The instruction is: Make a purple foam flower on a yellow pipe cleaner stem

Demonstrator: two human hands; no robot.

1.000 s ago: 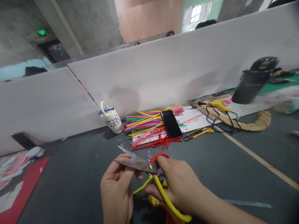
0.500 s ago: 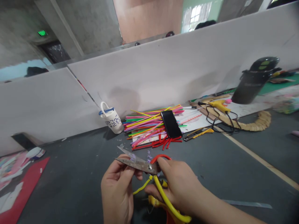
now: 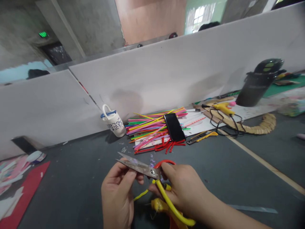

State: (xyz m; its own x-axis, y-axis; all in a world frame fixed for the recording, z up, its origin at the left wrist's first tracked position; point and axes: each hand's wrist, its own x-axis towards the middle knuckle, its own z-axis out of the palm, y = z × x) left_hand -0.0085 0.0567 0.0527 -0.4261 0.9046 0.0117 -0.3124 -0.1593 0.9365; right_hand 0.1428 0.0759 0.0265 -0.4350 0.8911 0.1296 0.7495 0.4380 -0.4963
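A: What takes up the most space?
B: A white partition [image 3: 162,73] crosses the frame, with a dark grey table [image 3: 78,178] spread below it.
A: And the hands?
B: At lower centre, the right hand [image 3: 184,181] is curled around the red and yellow handles of a pair of scissors. The left hand [image 3: 120,190], just beside it, has bent fingers with the thumb drawn in close; whether it pinches anything, I cannot tell.
A: Where exactly are the scissors?
B: The scissors [image 3: 153,172] are in the lower middle, narrowly parted, their tips pointing left across the left hand's fingers.
A: What else is there?
B: A bundle of colourful stems [image 3: 147,127] lies mid-frame. A black bin [image 3: 256,87] stands at the right. A white cup [image 3: 116,124] with dark lettering stands left of the stems; a black phone [image 3: 174,127] lies on their right end. A yellow glue gun [image 3: 225,107] lies right of centre.
A: And the smallest things?
B: A thin yellow strip [image 3: 141,194] shows between the hands, and purple scraps [image 3: 152,164] show just beyond the scissors.
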